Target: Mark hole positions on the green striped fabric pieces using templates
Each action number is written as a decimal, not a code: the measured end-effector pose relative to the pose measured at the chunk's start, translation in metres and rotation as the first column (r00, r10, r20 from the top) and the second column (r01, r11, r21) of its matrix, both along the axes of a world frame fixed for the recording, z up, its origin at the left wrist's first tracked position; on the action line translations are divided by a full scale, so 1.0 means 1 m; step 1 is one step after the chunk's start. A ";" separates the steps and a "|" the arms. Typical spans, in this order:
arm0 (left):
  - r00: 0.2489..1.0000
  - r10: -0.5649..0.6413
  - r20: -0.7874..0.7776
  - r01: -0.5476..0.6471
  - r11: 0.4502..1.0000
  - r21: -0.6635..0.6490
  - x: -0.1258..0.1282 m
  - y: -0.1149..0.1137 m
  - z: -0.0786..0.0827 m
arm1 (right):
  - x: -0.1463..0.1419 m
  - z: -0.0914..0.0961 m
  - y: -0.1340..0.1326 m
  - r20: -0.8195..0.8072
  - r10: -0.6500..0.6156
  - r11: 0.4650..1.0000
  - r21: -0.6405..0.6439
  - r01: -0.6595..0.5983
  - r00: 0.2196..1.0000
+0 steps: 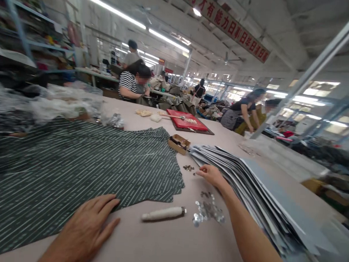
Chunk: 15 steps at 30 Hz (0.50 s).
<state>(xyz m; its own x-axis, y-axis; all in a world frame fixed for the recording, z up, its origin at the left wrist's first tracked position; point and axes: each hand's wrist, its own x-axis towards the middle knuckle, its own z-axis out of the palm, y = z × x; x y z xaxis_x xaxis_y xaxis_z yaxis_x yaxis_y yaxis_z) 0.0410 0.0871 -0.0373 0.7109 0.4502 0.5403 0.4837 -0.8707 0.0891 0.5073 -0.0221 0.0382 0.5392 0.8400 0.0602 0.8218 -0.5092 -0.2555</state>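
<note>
High beyond the worktable (147,244) I see a hanging banner (226,22) with red Chinese characters, partly cut off, reading "才有能力日事日毕日清日", the last character blurred. Farther behind the worktable, a small red sign (161,61) is illegible.

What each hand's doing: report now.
Left hand: open, at the striped fabric's edge.
Right hand: partly curled by small pieces; whether it holds one cannot be told.

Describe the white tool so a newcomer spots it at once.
Find the striped cloth on the table. Just off its near edge, between the left hand and the silver discs, lies the tool. Unlike the discs, it is one long white rod, darker at its right end.
</note>
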 end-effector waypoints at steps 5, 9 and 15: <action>0.998 0.061 -0.032 -0.064 0.993 -0.101 0.004 -0.013 0.016 | -0.016 -0.026 0.022 -0.138 0.038 0.999 -0.003 -0.038 0.990; 0.990 0.103 -0.094 -0.126 0.951 -0.282 0.007 -0.009 0.028 | -0.018 -0.022 0.017 -0.188 0.021 1.000 0.026 -0.016 0.982; 0.938 0.309 -0.159 -0.344 0.888 -0.305 -0.009 0.058 0.057 | -0.041 -0.009 -0.012 -0.349 -0.028 0.974 0.202 0.104 0.937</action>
<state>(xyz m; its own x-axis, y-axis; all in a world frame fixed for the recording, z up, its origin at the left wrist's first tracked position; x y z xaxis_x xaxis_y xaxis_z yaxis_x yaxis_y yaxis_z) 0.0325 0.1448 0.0200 0.5369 0.8035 0.2572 0.7573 -0.5934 0.2727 0.4668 -0.0343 0.0288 0.6126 0.7895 0.0371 0.6317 -0.4608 -0.6234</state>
